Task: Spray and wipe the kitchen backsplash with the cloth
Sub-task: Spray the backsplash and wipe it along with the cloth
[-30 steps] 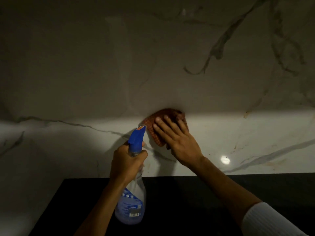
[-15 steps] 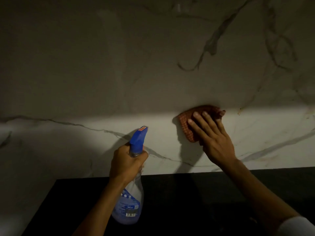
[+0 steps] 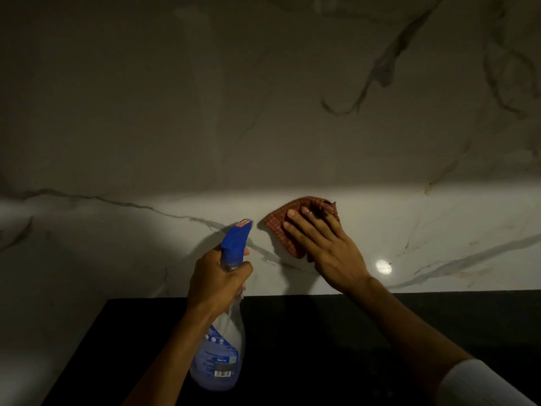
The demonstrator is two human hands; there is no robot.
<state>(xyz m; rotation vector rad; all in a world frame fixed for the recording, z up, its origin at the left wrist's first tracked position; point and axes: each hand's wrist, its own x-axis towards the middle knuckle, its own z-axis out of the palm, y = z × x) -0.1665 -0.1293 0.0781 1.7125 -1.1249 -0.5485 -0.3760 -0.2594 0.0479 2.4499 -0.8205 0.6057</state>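
Observation:
The backsplash [image 3: 263, 112] is white marble with dark veins, lit only along its lower band. My right hand [image 3: 325, 247] presses a red checked cloth [image 3: 281, 227] flat against that lit band, fingers straight and spread. My left hand [image 3: 218, 282] grips the neck of a clear spray bottle [image 3: 225, 347] with a blue trigger head [image 3: 235, 238]. The bottle is held upright just left of the cloth, its nozzle pointing at the wall.
A black countertop [image 3: 351, 347] runs below the backsplash. A bright light reflection [image 3: 383, 266] shines on the marble to the right of my right hand. Small brown stains [image 3: 429, 189] mark the wall further right. The upper wall is in shadow.
My right hand first slid the cloth to the right along the lit band, then back left toward the bottle. My left hand and the spray bottle stayed nearly still.

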